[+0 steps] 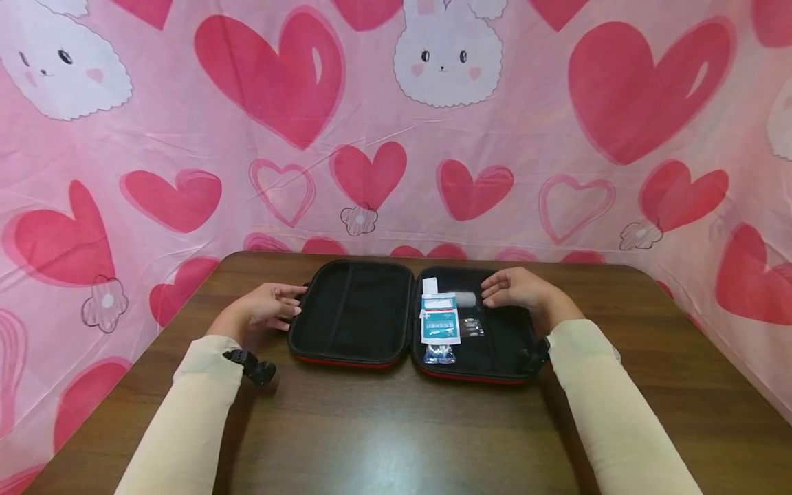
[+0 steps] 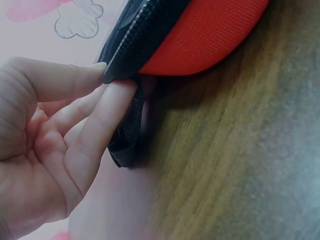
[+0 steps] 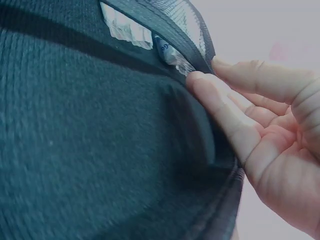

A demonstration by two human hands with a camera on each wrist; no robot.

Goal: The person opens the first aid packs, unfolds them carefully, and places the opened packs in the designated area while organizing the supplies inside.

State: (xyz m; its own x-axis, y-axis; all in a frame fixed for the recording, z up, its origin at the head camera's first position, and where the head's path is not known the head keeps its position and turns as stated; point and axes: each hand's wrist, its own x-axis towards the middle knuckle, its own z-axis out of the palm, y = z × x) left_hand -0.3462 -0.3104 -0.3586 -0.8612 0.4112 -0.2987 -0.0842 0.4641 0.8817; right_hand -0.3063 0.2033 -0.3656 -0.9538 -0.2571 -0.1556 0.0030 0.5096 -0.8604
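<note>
A red zip case with black lining (image 1: 371,313) lies open flat on the table. My left hand (image 1: 269,306) is at its left edge; in the left wrist view, thumb and forefinger pinch the zipped rim (image 2: 132,47), beside a black strap loop (image 2: 127,135). Over the right half, my right hand (image 1: 516,289) has its thumb and forefinger pinching the dark edge of a mesh pocket (image 3: 187,22). White-and-teal packets (image 1: 441,326), a white roll (image 1: 465,299), a clear packet of small sticks (image 1: 473,327) and a shiny blue-and-clear packet (image 1: 439,355) lie in that half.
The brown wooden table (image 1: 383,426) extends in front of the case and to both sides. Behind it hangs a pink cloth (image 1: 427,130) with hearts and rabbits. Black wrist cameras (image 1: 256,368) sit at the ends of the pale sleeves (image 1: 192,412).
</note>
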